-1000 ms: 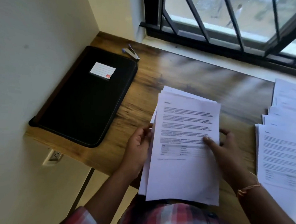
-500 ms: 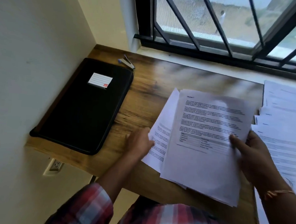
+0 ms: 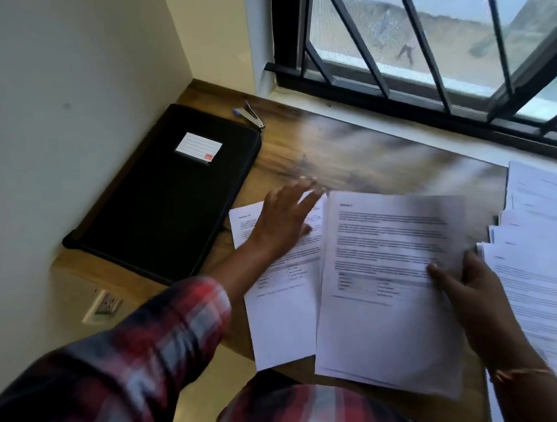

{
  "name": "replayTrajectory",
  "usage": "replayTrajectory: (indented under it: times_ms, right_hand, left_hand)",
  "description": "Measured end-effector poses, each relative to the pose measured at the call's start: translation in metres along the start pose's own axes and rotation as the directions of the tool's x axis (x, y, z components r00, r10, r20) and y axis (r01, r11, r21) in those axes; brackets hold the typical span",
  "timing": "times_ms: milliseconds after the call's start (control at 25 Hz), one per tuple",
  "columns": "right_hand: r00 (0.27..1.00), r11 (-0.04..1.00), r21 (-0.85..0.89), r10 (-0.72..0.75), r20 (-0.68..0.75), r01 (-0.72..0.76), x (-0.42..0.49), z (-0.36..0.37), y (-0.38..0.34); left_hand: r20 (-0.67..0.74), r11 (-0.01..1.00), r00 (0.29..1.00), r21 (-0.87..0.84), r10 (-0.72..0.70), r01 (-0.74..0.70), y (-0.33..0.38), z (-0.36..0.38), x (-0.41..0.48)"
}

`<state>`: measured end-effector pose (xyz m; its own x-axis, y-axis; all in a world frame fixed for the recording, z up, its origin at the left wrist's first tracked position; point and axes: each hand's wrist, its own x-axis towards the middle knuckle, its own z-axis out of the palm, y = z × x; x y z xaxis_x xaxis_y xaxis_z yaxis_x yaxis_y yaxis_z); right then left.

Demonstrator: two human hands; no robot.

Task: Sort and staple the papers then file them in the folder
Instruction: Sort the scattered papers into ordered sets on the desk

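Observation:
A thin stack of printed papers (image 3: 384, 313) hangs a little above the wooden desk, and my right hand (image 3: 469, 292) pinches its right edge with the thumb on top. To its left a single printed sheet (image 3: 281, 317) lies flat on the desk. My left hand (image 3: 283, 220) presses on that sheet with straight, spread fingers. A black zip folder (image 3: 161, 204) with a white label lies closed at the desk's left end. Just behind the folder sits a small stapler (image 3: 251, 116).
More printed sheets (image 3: 539, 263) are fanned out at the desk's right end. A wall bounds the desk (image 3: 354, 156) on the left and a barred window stands behind it. A wall socket (image 3: 104, 305) shows below the desk's front edge.
My right hand carried the stack to the right. My left hand let go of it and slid one sheet out to the left, where it now lies flat under the spread fingers.

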<state>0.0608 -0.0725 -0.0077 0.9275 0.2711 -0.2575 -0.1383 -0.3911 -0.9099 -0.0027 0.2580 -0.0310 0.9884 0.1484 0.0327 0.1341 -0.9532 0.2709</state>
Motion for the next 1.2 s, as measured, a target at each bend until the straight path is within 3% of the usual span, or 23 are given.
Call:
replayTrajectory:
  times_ms: [80, 160, 280, 400, 680, 960, 1200]
  right_hand:
    - [1.000, 0.996, -0.083, 0.016, -0.002, -0.016, 0.000, 0.014, -0.001]
    - [0.998, 0.992, -0.113, 0.055, 0.010, -0.054, 0.002, 0.027, 0.003]
    - [0.996, 0.988, -0.127, 0.093, 0.018, -0.090, 0.008, 0.044, 0.012]
    - [0.994, 0.979, -0.175, 0.112, 0.010, -0.108, 0.010, 0.060, 0.017]
    - [0.998, 0.941, -0.335, 0.065, 0.015, -0.056, 0.009, 0.076, 0.020]
    - [0.998, 0.916, -0.396, 0.062, -0.002, -0.057, 0.003, 0.079, 0.015]
    - [0.998, 0.908, -0.416, 0.056, -0.013, -0.056, -0.001, 0.080, 0.013]
  left_hand:
    - [-0.081, 0.957, 0.959, -0.127, -0.271, 0.260, -0.003, 0.001, -0.030]
    - [-0.045, 0.836, 0.847, -0.194, -0.530, 0.513, -0.005, -0.005, -0.066]
    - [0.060, 0.692, 0.707, -0.160, -0.705, 0.704, 0.000, -0.006, -0.110]
    - [0.075, 0.664, 0.693, -0.230, -0.717, 0.712, 0.008, 0.000, -0.119]
    - [0.053, 0.660, 0.759, -0.457, -0.650, 0.597, 0.007, 0.009, -0.112]
    - [0.203, 0.344, 0.663, -0.726, -0.720, 0.596, 0.002, -0.004, -0.119]
    - [0.250, 0.284, 0.665, -0.759, -0.703, 0.586, -0.005, -0.001, -0.126]
